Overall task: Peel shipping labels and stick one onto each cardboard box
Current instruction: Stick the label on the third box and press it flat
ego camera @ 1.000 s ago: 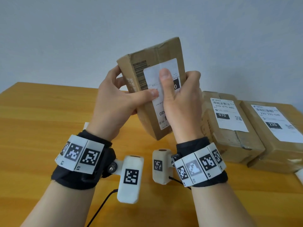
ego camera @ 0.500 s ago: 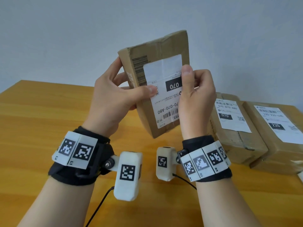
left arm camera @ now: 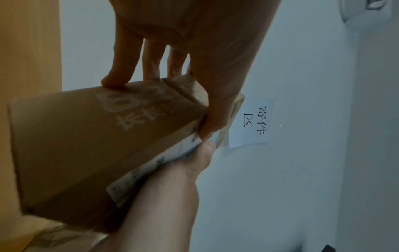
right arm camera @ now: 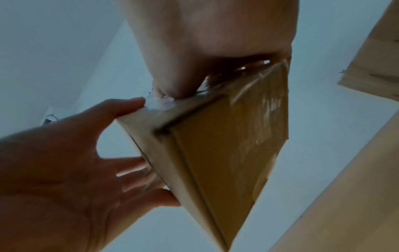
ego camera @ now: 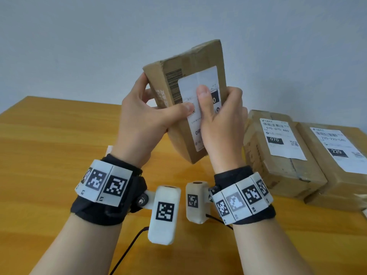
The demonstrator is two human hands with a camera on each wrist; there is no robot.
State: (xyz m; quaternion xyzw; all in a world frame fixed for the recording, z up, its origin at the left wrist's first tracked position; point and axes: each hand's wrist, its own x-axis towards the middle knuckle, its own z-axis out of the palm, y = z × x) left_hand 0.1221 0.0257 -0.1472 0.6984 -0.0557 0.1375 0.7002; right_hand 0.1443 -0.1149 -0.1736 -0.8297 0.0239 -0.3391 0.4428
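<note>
I hold a brown cardboard box [ego camera: 195,56] upright in the air above the wooden table [ego camera: 39,151]. A white shipping label [ego camera: 200,79] is stuck on its near face. My left hand [ego camera: 148,118] grips the box's left side, thumb across the label's left edge and fingers behind. My right hand [ego camera: 220,120] grips the right side, its thumb pressed flat on the label's middle. The left wrist view shows the box [left arm camera: 75,145] with both thumbs meeting on the label [left arm camera: 151,163]. In the right wrist view the box [right arm camera: 226,145] is seen from below.
Two more cardboard boxes lie on the table at the right, one labelled 070 [ego camera: 278,151] and one labelled 220 [ego camera: 337,155]. A small white scrap [ego camera: 109,150] lies on the table behind my left wrist. A paper sign [left arm camera: 251,121] hangs on the wall.
My right thumb slid from the label's right edge back to its middle, covering the black 070 block again. The box stayed raised and the left hand kept its grip.
</note>
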